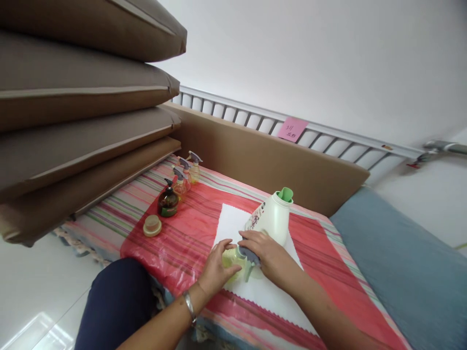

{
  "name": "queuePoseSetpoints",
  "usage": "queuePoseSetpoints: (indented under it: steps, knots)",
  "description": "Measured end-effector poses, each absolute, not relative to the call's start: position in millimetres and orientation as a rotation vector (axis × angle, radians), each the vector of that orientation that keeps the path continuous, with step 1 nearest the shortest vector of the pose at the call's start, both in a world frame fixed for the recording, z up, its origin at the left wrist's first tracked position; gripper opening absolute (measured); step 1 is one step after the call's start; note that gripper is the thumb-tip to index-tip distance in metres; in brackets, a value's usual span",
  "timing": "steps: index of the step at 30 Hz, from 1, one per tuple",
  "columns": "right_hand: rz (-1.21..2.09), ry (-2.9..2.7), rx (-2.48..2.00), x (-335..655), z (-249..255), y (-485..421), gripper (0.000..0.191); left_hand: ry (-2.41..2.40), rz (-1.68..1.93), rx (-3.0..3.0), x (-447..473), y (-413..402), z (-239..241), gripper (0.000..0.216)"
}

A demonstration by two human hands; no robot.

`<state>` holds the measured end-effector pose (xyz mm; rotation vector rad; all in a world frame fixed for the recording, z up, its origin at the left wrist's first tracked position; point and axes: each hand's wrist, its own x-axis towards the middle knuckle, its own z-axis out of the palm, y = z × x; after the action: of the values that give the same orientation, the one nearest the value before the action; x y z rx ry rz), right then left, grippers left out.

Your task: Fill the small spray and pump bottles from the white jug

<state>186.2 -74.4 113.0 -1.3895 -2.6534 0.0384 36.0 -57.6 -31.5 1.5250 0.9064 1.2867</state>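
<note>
On the white cloth stands a small spray bottle with pale yellow liquid and a grey trigger head. My left hand, with a silver bracelet at the wrist, curls its thumb and fingers round the bottle's body. Over the trigger head lies my right hand, its fingers wrapped on the grey top; the palm side is hidden. Just behind my right hand is a large white-green jug with a green spout in its open neck. Its cap, or one like it, lies apart at the left.
Three more spray bottles and a dark pump bottle stand at the back left on red plastic sheeting. Stacked brown cushions rise at the left. A brown board and white rail with a pink note run behind.
</note>
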Motion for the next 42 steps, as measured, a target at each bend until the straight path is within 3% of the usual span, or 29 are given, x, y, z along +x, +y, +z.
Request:
queuePoseSetpoints:
  steps: [4, 9, 12, 17, 25, 30, 33, 39, 42]
  knots:
    - [-0.027, -2.638, -1.680, 174.6, 121.4, -71.8, 0.024, 0.910, 1.286, 1.551, 35.7, -57.8, -34.2, 0.059]
    - [-0.018, -2.286, -2.114, 169.7, 123.3, -76.6, 0.056, 0.879, 1.313, 1.530, 36.9, -54.9, -39.4, 0.063]
    - [-0.103, -2.320, -1.863, 173.3, 121.3, -80.3, 0.043, 0.868, 1.316, 1.531, 36.9, -54.6, -38.8, 0.062]
    - [-0.300, -2.670, -1.401, 180.1, 119.5, -75.6, 0.057, 0.858, 1.323, 1.505, 37.0, -54.7, -36.6, 0.061]
    - [-0.308, -2.838, -1.494, 158.6, 131.0, -70.5, 0.012, 0.881, 1.308, 1.550, 33.0, -54.4, -37.2, 0.060]
    - [-0.224, -2.635, -1.804, 155.3, 138.8, -75.7, 0.039, 0.900, 1.311, 1.517, 33.2, -53.8, -38.3, 0.059]
    - [-0.153, -2.665, -1.728, 156.9, 137.7, -76.2, 0.038, 0.891, 1.312, 1.522, 33.9, -53.5, -38.9, 0.059]
    - [-0.011, -2.478, -2.075, 154.4, 131.8, -73.6, 0.048, 0.897, 1.306, 1.582, 32.5, -54.7, -35.9, 0.056]
    - [0.080, -2.370, -2.087, 157.1, 131.5, -74.0, 0.042, 0.878, 1.297, 1.609, 29.2, -56.3, -29.5, 0.050]
